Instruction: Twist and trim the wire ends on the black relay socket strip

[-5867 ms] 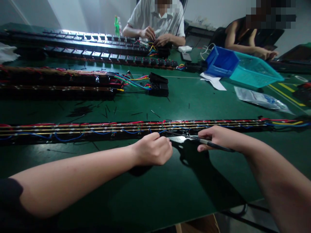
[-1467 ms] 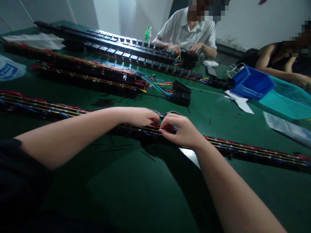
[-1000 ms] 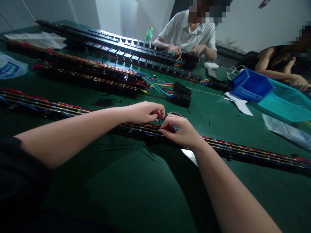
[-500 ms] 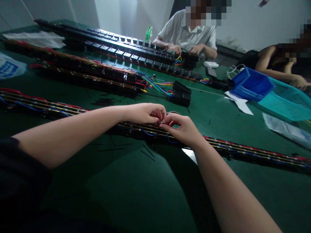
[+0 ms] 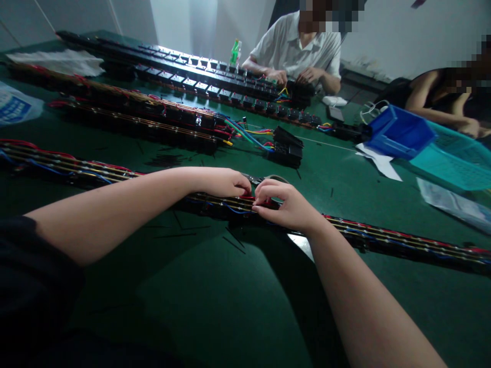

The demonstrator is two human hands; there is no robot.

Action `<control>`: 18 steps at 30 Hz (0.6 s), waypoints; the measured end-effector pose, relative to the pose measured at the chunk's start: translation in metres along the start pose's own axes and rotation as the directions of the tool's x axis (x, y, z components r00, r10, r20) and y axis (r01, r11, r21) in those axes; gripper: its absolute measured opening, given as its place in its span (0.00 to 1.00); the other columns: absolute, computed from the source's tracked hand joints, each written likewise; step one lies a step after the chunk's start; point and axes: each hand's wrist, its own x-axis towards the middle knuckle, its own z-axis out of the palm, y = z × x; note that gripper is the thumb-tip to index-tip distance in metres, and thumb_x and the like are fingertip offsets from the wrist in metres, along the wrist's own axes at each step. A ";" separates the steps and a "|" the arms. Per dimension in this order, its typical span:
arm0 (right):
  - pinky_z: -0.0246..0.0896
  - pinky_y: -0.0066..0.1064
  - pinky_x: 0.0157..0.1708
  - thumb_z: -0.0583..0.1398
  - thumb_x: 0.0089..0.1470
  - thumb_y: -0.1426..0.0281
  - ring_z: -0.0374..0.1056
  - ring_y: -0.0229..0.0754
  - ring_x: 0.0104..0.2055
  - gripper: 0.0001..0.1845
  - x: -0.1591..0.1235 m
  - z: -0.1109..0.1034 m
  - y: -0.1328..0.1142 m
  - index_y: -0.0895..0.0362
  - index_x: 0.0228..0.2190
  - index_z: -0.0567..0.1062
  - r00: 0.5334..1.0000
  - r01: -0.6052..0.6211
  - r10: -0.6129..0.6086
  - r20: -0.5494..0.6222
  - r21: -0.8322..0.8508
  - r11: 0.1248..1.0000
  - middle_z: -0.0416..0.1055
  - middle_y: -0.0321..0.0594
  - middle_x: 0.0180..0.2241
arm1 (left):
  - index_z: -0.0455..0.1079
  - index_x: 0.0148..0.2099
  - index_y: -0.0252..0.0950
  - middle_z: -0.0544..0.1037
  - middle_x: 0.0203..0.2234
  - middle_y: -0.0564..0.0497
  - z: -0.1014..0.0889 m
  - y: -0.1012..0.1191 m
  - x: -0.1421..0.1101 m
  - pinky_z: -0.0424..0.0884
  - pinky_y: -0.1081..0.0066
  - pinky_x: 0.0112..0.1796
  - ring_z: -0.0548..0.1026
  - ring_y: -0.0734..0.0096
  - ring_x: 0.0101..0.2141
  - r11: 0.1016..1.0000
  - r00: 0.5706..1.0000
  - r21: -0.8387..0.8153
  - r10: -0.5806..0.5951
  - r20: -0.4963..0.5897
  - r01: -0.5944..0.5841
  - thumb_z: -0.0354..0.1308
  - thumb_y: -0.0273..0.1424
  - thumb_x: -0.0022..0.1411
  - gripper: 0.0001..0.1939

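A long black strip assembly (image 5: 368, 236) with brass-coloured rails and red and blue wires runs across the green table in front of me. Over its middle, my left hand (image 5: 230, 182) has its fingers curled down at the rails and the red wire; what its fingertips hold is hidden. Close on its right, my right hand (image 5: 282, 204) bends over the same strip, thumb and forefinger nearly together at the rails. Anything between them is too small to make out. Behind the hands lies a grey metal tool (image 5: 255, 179), possibly scissors, partly hidden.
More wired strips (image 5: 146, 120) lie farther back, with a black connector block (image 5: 287, 148) at their end. A blue bin (image 5: 402, 130) and a turquoise basket (image 5: 456, 153) stand at right. Two people sit across the table. Black offcuts (image 5: 176, 235) lie scattered.
My hands have moved slightly apart. The left fingers have dropped lower onto the strip, and the right fingers have lifted a little, so more of the grey tool behind shows.
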 end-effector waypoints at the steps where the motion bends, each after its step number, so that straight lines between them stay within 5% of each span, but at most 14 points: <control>1: 0.63 0.33 0.38 0.63 0.52 0.71 0.66 0.39 0.36 0.05 0.000 0.000 0.000 0.57 0.26 0.73 1.000 -0.003 0.003 0.001 0.000 1.000 0.71 0.39 0.32 | 0.74 0.52 0.40 0.79 0.47 0.53 0.000 0.000 0.000 0.66 0.75 0.44 0.75 0.71 0.43 1.000 1.000 0.001 -0.013 -0.003 0.013 0.47 0.33 0.65 0.18; 18: 0.62 0.33 0.36 0.62 0.53 0.71 0.65 0.40 0.35 0.05 -0.001 0.003 -0.001 0.57 0.26 0.72 0.999 -0.047 0.047 -0.017 -0.035 0.998 0.70 0.40 0.32 | 0.76 0.38 0.36 0.80 0.31 0.51 0.003 -0.009 0.005 0.62 0.74 0.31 0.73 0.72 0.30 0.997 0.987 0.019 -0.077 -0.140 0.080 0.54 0.34 0.61 0.10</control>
